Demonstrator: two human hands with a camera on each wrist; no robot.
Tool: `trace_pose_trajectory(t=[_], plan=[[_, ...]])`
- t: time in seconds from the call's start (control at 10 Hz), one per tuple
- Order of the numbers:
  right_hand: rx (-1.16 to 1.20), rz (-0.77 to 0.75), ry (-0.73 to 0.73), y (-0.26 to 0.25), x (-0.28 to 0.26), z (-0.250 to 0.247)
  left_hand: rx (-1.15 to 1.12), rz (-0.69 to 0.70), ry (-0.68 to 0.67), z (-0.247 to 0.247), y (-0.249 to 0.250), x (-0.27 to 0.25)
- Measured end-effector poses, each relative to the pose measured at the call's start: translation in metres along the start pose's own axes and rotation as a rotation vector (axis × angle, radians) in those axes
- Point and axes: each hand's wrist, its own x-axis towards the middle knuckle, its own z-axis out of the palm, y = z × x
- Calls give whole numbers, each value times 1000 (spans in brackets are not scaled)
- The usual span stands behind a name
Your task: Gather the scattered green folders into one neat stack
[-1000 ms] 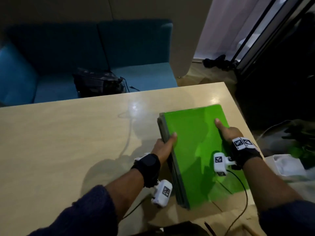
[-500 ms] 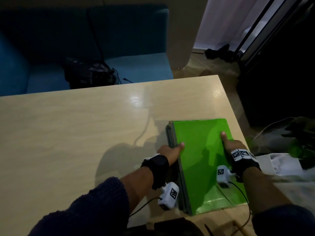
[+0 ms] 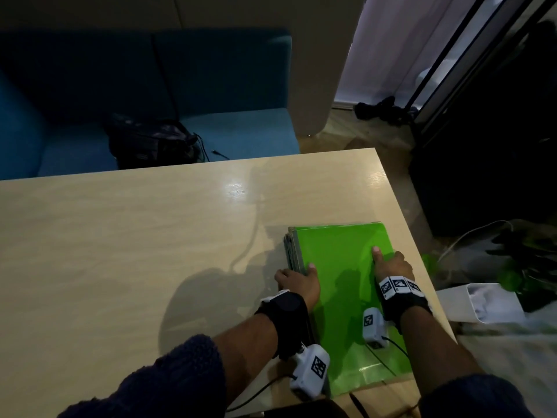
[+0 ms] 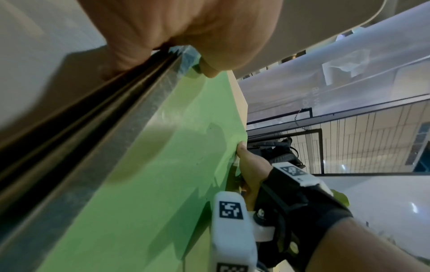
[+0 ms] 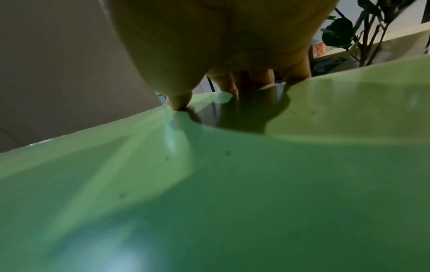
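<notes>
A stack of green folders lies flat on the pale wooden table, close to its right edge. My left hand grips the stack's left edge, thumb on the top cover and fingers down its side. In the left wrist view the left hand straddles the layered edges of the stack, with my right hand across it. My right hand holds the right edge, thumb on top. The right wrist view shows the right hand with fingers curled over the edge of the top folder.
A blue sofa with a black bag stands beyond the table's far edge. Off the table at the right are a white box and a dark leafy plant. Wide bare tabletop lies left of the stack.
The stack, held tilted a second ago, has come down and toward me and now lies flat. Both hands have kept hold of its edges.
</notes>
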Motion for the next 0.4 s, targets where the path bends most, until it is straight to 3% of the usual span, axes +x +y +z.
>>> trace_pose_trajectory(t=[0.3,0.4], plan=[[-29,-55,-96,1,0,-31,-55,9,-92,-24,9,-17],[65,-197,15,-24,-7,-69,-117,200,-162,-49,-13,-22]])
